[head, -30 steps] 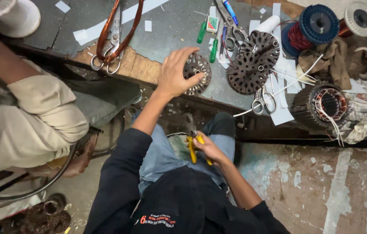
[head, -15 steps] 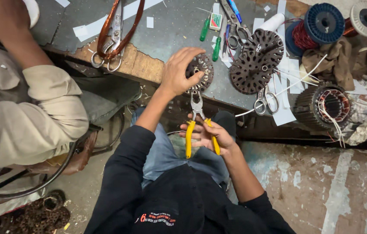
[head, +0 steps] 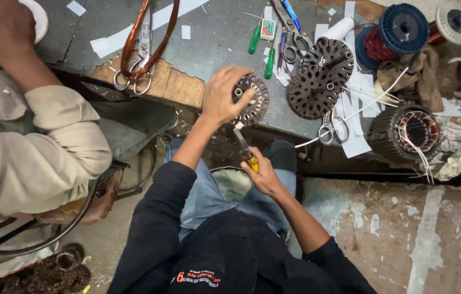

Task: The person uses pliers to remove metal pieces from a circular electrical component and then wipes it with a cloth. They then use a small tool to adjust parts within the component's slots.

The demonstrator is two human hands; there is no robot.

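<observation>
Left hand [head: 224, 95] curled over a round slotted metal disc [head: 252, 100] at the near edge of the workbench [head: 208, 43]. Right hand [head: 263, 174] closed round yellow-handled pliers [head: 244, 147], whose tip meets the disc's near rim. Right: larger perforated discs [head: 320, 79], scissors [head: 332, 126], wound stator [head: 410, 130].

I see a dull, rusty-brown round slotted metal disc [head: 252, 100], pliers with glossy yellow plastic grips and grey steel jaws [head: 245, 149], a matt grey scuffed tabletop with chipped wooden edge [head: 176, 87], and scattered white paper strips [head: 358, 144].
</observation>
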